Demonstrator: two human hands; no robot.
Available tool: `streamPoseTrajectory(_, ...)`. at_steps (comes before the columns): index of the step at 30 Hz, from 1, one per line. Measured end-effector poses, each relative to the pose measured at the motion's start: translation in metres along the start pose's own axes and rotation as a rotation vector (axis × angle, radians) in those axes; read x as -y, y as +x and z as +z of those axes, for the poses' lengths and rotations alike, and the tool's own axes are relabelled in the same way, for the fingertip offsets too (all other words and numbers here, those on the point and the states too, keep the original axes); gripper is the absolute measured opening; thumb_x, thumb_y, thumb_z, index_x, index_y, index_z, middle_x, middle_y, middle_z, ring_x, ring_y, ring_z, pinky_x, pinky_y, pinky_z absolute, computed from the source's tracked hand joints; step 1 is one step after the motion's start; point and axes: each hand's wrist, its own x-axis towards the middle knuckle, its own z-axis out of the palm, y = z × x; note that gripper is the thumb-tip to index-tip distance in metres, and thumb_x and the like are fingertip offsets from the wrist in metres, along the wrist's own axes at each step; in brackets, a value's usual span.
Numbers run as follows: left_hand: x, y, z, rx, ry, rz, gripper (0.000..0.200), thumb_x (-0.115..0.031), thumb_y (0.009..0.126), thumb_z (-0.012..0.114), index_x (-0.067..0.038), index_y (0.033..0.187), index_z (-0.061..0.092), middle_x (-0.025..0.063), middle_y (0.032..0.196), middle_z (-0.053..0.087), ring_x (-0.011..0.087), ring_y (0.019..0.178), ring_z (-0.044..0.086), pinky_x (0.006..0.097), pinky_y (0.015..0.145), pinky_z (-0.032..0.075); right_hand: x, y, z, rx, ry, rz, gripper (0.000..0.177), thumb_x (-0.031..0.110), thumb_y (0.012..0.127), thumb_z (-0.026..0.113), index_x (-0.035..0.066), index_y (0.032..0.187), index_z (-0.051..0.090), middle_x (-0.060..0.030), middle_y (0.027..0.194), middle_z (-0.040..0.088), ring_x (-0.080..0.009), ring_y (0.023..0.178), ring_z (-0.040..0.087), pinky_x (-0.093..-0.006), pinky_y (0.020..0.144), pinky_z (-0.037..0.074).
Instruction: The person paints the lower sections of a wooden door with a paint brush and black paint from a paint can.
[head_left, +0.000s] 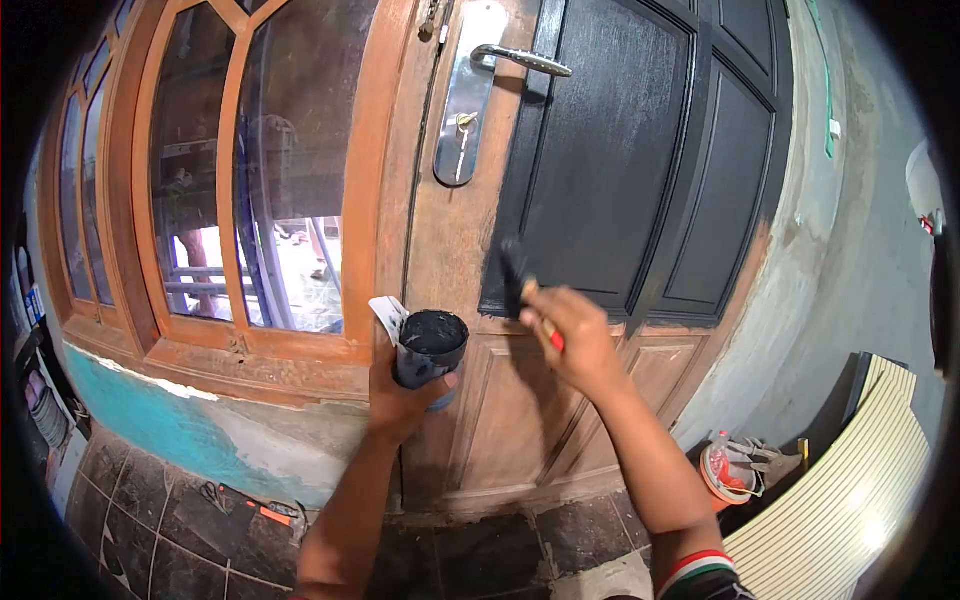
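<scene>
In my right hand [575, 335] is a paintbrush [516, 268], its dark bristles at the left edge of the black-painted part of the door [610, 160]. My fingers are closed round its handle, whose end shows red. My left hand [400, 400] grips a cup of black paint [434, 345] from below, level with the bare lower wood. A white piece of card or plastic [388, 315] sticks up beside the cup. Bare wood shows along the door's left strip and its lower panels [520, 400]. The metal door handle [522, 60] and lock plate [465, 130] are above my hands.
An orange-framed window [245, 170] adjoins the door on the left. Some tools with orange handles [272, 512] lie on the dark tiled floor [180, 530]. At the lower right stand a bucket of odds and ends [728, 470] and a ribbed cream panel [850, 490].
</scene>
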Motion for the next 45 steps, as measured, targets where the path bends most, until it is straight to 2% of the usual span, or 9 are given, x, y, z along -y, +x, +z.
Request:
streamPoseTrajectory(3,0.005,0.002,-0.001,0.012,0.000,0.002,0.071,-0.016,0.074,0.097,-0.004,0.136,0.065,0.0083,0.130,0.072,0.0220,0.121,0.068,0.0396,0.107,0.054,0.015,-0.013,-0.023,0.355,0.056,0.250,0.024,0.017,0.098,0.080,0.000,0.116,0.080,-0.0189,0.090,0.073,-0.0363,0.086,0.073,-0.0421,0.078,0.057)
streamPoseTrajectory(8,0.010,0.002,0.003,-0.008,0.021,0.011,0.070,-0.016,0.075,0.096,-0.004,0.136,0.066,0.0081,0.128,0.073,0.0223,0.120,0.069,0.0396,0.107,0.055,-0.034,0.054,-0.058,-0.027,0.343,0.554,0.034,0.024,0.101,0.081,-0.004,0.119,0.080,-0.0067,0.102,0.081,-0.0123,0.094,0.071,-0.0301,0.087,0.056)
streamPoseTrajectory(13,0.015,0.000,0.009,-0.003,0.031,0.030,0.069,-0.016,0.072,0.099,-0.003,0.132,0.067,0.0101,0.126,0.073,0.0217,0.115,0.070,0.0401,0.100,0.058,-0.054,0.023,-0.049,-0.768,-0.013,0.467,0.029,0.017,0.103,0.075,-0.001,0.125,0.079,-0.0129,0.106,0.081,-0.0190,0.100,0.074,-0.0310,0.091,0.055)
streamPoseTrajectory(19,0.012,-0.002,0.023,-0.004,0.029,0.019,0.063,-0.017,0.073,0.099,-0.003,0.127,0.070,0.0087,0.119,0.076,0.0221,0.109,0.072,0.0402,0.098,0.058,-0.001,-0.097,0.038,-0.181,0.312,0.481,0.034,0.022,0.101,0.079,0.005,0.131,0.078,-0.0138,0.106,0.080,-0.0215,0.099,0.073,-0.0366,0.093,0.055)
streamPoseTrajectory(25,0.012,-0.014,0.031,0.011,0.160,0.076,0.059,-0.022,0.074,0.098,-0.003,0.122,0.070,0.0092,0.114,0.075,0.0205,0.103,0.070,0.0377,0.094,0.056,-0.067,-0.125,0.003,-0.705,0.671,1.008,0.041,0.025,0.106,0.075,-0.007,0.131,0.074,-0.0109,0.108,0.081,-0.0156,0.106,0.072,-0.0311,0.098,0.054)
streamPoseTrajectory(31,0.014,-0.020,0.039,0.029,0.193,0.034,0.061,-0.021,0.075,0.098,-0.002,0.125,0.068,0.0090,0.116,0.074,0.0208,0.105,0.069,0.0371,0.096,0.056,-0.055,-0.123,0.017,-0.778,0.124,0.687,0.038,0.024,0.106,0.073,-0.001,0.135,0.076,-0.0106,0.112,0.082,-0.0167,0.111,0.073,-0.0309,0.099,0.054)
streamPoseTrajectory(36,0.019,-0.024,0.063,0.055,0.124,-0.017,0.063,-0.017,0.076,0.097,-0.003,0.130,0.067,0.0081,0.121,0.074,0.0205,0.109,0.070,0.0367,0.100,0.055,-0.017,-0.105,0.013,-0.263,0.641,0.878,0.036,0.023,0.106,0.073,0.000,0.134,0.077,-0.0111,0.110,0.083,-0.0159,0.101,0.074,-0.0304,0.089,0.056)
streamPoseTrajectory(42,0.022,-0.027,0.061,0.096,0.145,-0.017,0.066,-0.017,0.076,0.096,-0.003,0.133,0.066,0.0082,0.123,0.074,0.0211,0.110,0.070,0.0370,0.102,0.054,-0.086,-0.131,0.021,-1.084,0.205,0.684,0.032,0.021,0.108,0.071,-0.001,0.132,0.077,-0.0067,0.092,0.079,-0.0122,0.078,0.068,-0.0303,0.069,0.053)
streamPoseTrajectory(45,0.017,-0.027,0.065,0.123,-0.017,-0.030,0.069,-0.017,0.075,0.095,-0.003,0.136,0.065,0.0085,0.124,0.073,0.0217,0.111,0.070,0.0374,0.103,0.054,-0.052,-0.125,0.028,-0.641,-0.084,0.566,0.035,0.023,0.108,0.072,-0.002,0.132,0.076,-0.0111,0.094,0.079,-0.0166,0.085,0.071,-0.0338,0.075,0.056)
